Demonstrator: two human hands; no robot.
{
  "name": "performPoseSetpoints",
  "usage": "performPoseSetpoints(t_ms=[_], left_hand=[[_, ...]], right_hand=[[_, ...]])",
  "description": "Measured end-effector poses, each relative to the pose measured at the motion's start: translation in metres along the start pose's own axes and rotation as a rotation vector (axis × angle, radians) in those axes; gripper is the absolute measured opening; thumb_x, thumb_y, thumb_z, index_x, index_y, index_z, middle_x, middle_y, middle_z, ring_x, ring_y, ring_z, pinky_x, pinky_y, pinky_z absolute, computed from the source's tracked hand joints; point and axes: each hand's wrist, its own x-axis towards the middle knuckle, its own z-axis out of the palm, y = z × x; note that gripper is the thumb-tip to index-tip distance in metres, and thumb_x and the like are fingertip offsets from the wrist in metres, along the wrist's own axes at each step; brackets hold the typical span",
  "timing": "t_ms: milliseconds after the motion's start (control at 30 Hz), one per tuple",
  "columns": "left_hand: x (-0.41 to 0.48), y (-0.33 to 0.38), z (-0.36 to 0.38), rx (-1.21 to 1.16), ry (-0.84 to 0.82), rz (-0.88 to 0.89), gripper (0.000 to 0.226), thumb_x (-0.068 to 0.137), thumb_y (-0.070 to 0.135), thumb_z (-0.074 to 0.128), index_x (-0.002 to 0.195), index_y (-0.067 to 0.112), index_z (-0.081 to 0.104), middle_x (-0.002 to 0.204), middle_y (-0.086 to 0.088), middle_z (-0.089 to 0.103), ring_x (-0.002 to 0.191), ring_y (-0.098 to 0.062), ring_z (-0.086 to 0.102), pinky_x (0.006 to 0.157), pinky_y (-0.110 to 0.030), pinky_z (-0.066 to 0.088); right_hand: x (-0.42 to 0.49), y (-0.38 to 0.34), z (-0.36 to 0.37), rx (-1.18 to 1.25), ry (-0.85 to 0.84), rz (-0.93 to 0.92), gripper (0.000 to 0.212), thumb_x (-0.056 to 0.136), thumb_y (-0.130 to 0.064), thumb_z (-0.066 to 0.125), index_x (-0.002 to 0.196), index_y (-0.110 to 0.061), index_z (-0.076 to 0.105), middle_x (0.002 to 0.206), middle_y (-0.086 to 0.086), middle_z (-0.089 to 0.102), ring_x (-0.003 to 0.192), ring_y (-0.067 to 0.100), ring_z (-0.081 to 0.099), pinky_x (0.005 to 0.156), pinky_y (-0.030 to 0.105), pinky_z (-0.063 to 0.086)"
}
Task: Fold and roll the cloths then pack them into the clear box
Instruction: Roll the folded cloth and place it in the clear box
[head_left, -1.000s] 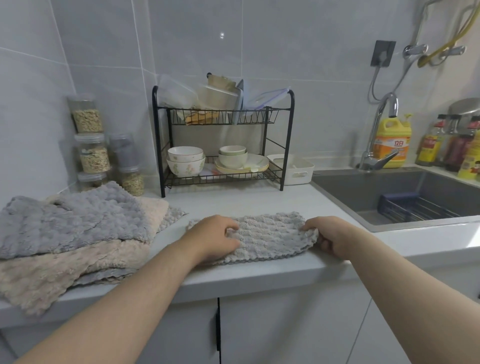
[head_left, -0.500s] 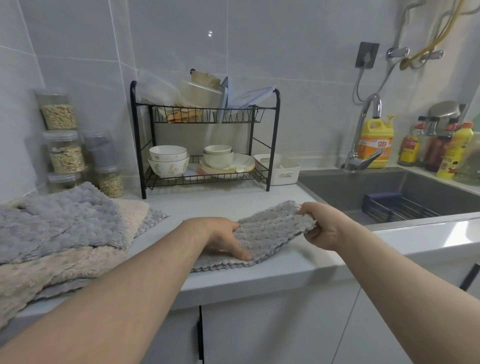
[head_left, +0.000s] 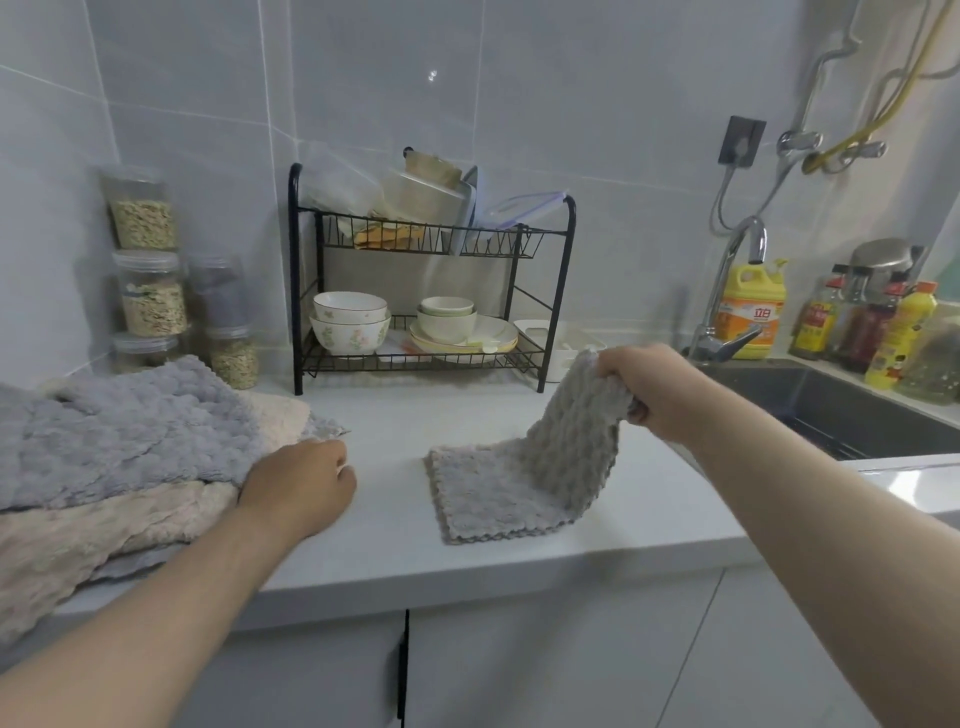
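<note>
Your right hand (head_left: 649, 389) grips one end of the grey cloth (head_left: 524, 478), fingers curled round it, and holds it raised in front of the dish rack's (head_left: 295, 291) right leg. The cloth's other half lies flat on the counter (head_left: 395, 525) before the rack. Your left hand (head_left: 301, 488) sits apart from the cloth, front-left of the rack at the edge of the cloth pile (head_left: 130, 447). Its fingers are curled, but you cannot tell whether they grip anything.

The left hand (head_left: 298, 488) and right hand (head_left: 644, 387) are bare. The left forearm (head_left: 171, 613) and right forearm (head_left: 810, 509) are bare as well, uncovered as far back as they show.
</note>
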Motion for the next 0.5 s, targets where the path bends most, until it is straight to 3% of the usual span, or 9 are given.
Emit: performPoseSetpoints(t_ms=[100, 167, 233, 300, 333, 400, 500], left_hand=[[-0.001, 0.000, 0.005, -0.015, 0.033, 0.013, 0.018, 0.088, 0.023, 0.041, 0.073, 0.017, 0.050, 0.076, 0.004, 0.052, 0.071, -0.019, 0.052, 0.056, -0.029, 0.036], [-0.001, 0.001, 0.005, -0.040, 0.037, 0.009, 0.017, 0.086, 0.020, 0.043, 0.071, 0.016, 0.049, 0.074, 0.005, 0.051, 0.070, -0.019, 0.051, 0.054, -0.029, 0.032], [0.000, 0.000, 0.003, -0.071, 0.038, -0.004, 0.016, 0.085, 0.018, 0.043, 0.071, 0.015, 0.049, 0.073, 0.004, 0.051, 0.069, -0.020, 0.050, 0.053, -0.029, 0.030], [-0.003, 0.001, 0.001, -0.091, 0.033, -0.010, 0.014, 0.084, 0.017, 0.043, 0.071, 0.014, 0.049, 0.073, 0.003, 0.051, 0.067, -0.020, 0.049, 0.052, -0.030, 0.029], [-0.004, 0.001, 0.000, -0.098, 0.033, -0.009, 0.013, 0.083, 0.017, 0.043, 0.072, 0.014, 0.049, 0.072, 0.002, 0.051, 0.066, -0.019, 0.048, 0.052, -0.030, 0.029], [-0.004, 0.002, -0.001, -0.113, 0.028, -0.008, 0.013, 0.083, 0.017, 0.044, 0.071, 0.014, 0.048, 0.071, 0.002, 0.050, 0.064, -0.019, 0.045, 0.052, -0.030, 0.028], [-0.005, 0.001, -0.001, -0.130, 0.015, -0.012, 0.014, 0.082, 0.016, 0.044, 0.068, 0.015, 0.041, 0.068, 0.001, 0.046, 0.060, -0.018, 0.039, 0.051, -0.031, 0.024]], right_hand=[[-0.014, -0.005, 0.043, -0.213, -0.107, -0.141, 0.014, 0.083, -0.008, 0.053, 0.081, 0.001, 0.065, 0.060, 0.006, 0.045, 0.045, 0.015, 0.037, 0.041, 0.020, 0.028], [-0.022, 0.000, 0.078, -0.425, -0.172, -0.223, 0.022, 0.086, -0.014, 0.055, 0.094, 0.001, 0.069, 0.067, 0.006, 0.058, 0.048, 0.015, 0.049, 0.044, 0.021, 0.042], [-0.030, 0.010, 0.110, -0.612, -0.219, -0.302, 0.030, 0.085, -0.016, 0.056, 0.110, -0.004, 0.068, 0.090, 0.008, 0.071, 0.064, 0.018, 0.060, 0.064, 0.026, 0.054], [-0.043, 0.016, 0.131, -0.726, -0.296, -0.336, 0.039, 0.088, -0.018, 0.052, 0.126, -0.012, 0.061, 0.124, -0.001, 0.066, 0.081, 0.013, 0.062, 0.080, 0.022, 0.048], [-0.050, 0.018, 0.137, -0.782, -0.330, -0.350, 0.040, 0.090, -0.017, 0.050, 0.129, -0.016, 0.058, 0.131, -0.004, 0.061, 0.094, 0.015, 0.063, 0.083, 0.020, 0.045], [-0.059, 0.021, 0.142, -0.884, -0.360, -0.342, 0.034, 0.089, -0.014, 0.049, 0.121, -0.019, 0.059, 0.116, -0.002, 0.064, 0.104, 0.024, 0.061, 0.077, 0.024, 0.044], [-0.063, 0.025, 0.144, -0.965, -0.330, -0.318, 0.010, 0.084, -0.009, 0.049, 0.086, -0.019, 0.051, 0.073, -0.003, 0.051, 0.079, 0.026, 0.057, 0.056, 0.023, 0.040]])
